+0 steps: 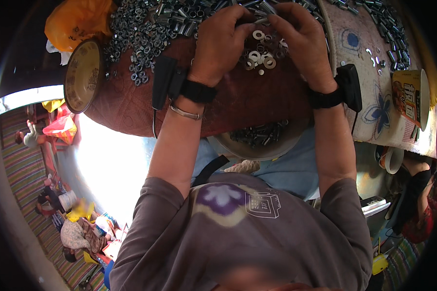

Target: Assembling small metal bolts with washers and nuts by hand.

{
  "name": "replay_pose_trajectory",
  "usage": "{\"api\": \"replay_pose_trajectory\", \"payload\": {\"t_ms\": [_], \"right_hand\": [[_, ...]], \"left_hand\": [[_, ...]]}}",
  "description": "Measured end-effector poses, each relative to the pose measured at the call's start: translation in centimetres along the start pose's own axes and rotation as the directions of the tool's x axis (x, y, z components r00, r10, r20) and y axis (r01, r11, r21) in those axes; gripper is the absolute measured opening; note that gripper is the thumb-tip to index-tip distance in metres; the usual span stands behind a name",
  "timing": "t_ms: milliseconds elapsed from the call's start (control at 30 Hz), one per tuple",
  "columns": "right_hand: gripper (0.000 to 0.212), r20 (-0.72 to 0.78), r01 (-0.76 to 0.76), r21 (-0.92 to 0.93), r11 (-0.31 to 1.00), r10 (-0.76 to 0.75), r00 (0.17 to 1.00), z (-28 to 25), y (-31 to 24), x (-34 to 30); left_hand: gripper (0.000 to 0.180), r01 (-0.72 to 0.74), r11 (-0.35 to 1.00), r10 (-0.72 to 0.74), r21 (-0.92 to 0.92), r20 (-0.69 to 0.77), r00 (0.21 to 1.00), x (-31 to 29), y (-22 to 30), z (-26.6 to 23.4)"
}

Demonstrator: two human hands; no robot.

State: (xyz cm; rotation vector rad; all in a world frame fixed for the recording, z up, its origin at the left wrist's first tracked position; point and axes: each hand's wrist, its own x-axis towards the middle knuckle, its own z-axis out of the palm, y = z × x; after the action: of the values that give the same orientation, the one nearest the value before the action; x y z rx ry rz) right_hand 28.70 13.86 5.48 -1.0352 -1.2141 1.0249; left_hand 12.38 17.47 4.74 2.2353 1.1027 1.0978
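Observation:
My left hand (221,46) and my right hand (303,43) meet over the far part of a table with a dark red cover (272,104). Both have thumb and fingers pinched together, with a small silver metal piece (261,21) between the fingertips; its exact kind is partly hidden. Just below the fingertips lies a loose group of flat washers (267,56), some bright, some darker. Beyond my hands are shiny metal sleeves (189,13). To the left of my left hand spreads a heap of hex nuts (142,36).
A patterned bowl (84,77) tilts at the table's left edge beside an orange bag (77,24). A basin (243,153) of dark metal pieces sits at my lap. On the right, a patterned cloth (361,92) bears more sleeves (398,43) and a paper tub (410,99). Other people sit nearby.

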Motion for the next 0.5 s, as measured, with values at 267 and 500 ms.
{"api": "replay_pose_trajectory", "payload": {"t_ms": [267,500], "right_hand": [[0.008,-0.040,-0.054,0.073,0.996,0.057,0.998,0.2,0.7,0.0],[0.010,-0.077,-0.096,0.149,0.984,0.108,0.991,0.1,0.4,-0.2]], "left_hand": [[0.015,0.338,0.795,-0.295,-0.504,0.166,0.941,-1.0,1.2,0.1],[0.019,0.444,0.373,-0.371,-0.814,0.308,0.876,-1.2,0.7,-0.8]]}}
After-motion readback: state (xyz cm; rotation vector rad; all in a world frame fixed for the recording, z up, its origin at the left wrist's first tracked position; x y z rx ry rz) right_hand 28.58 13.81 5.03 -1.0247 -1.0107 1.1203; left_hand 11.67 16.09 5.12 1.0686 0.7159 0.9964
